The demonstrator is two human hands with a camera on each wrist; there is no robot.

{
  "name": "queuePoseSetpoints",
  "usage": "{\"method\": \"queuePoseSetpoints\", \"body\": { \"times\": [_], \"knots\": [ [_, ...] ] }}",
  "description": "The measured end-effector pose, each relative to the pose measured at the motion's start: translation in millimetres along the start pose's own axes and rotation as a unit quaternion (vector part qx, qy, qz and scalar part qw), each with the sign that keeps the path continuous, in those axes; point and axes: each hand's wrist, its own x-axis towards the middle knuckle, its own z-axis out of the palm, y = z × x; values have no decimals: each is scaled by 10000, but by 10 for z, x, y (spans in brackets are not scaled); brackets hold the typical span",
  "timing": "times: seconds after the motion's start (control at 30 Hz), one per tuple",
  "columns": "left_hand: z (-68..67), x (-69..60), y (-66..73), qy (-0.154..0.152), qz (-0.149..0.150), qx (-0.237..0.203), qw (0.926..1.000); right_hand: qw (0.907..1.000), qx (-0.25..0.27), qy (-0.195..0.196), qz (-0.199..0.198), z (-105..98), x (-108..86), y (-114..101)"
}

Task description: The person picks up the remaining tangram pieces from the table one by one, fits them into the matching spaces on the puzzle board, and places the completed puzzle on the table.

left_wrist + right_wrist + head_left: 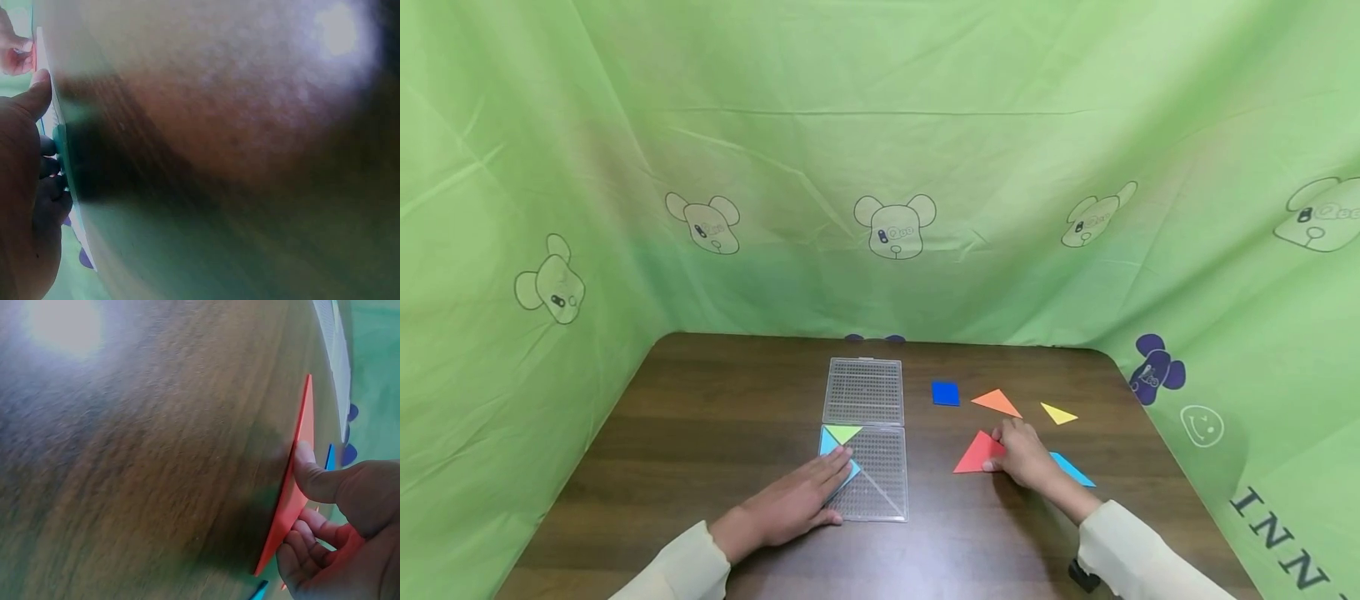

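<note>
A clear hinged plastic case (887, 500) lies unfolded on the table, its two gridded halves one behind the other. In the near half's upper left sit a lime green triangle (844, 433) and a light blue triangle (830, 442). My left hand (793, 502) rests on the light blue triangle with fingers extended, covering part of it. Right of the case, my right hand (1028, 457) grips a red triangle (972, 457) at its right side. The right wrist view shows the thumb on the red triangle (292, 500) and the other fingers curled at its edge.
A dark blue square (945, 394), an orange triangle (997, 402) and a yellow triangle (1059, 413) lie behind the right hand. A light blue piece (1075, 472) is partly hidden by the right wrist. Green printed cloth (895, 292) surrounds the table (715, 417).
</note>
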Motion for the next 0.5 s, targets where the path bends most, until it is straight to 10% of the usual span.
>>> {"method": "queuePoseSetpoints", "body": {
  "times": [0.5],
  "knots": [
    [-18,7,19,-227,-142,69,9996,9969,728,-150,246,-35,39,63]
  ]
}}
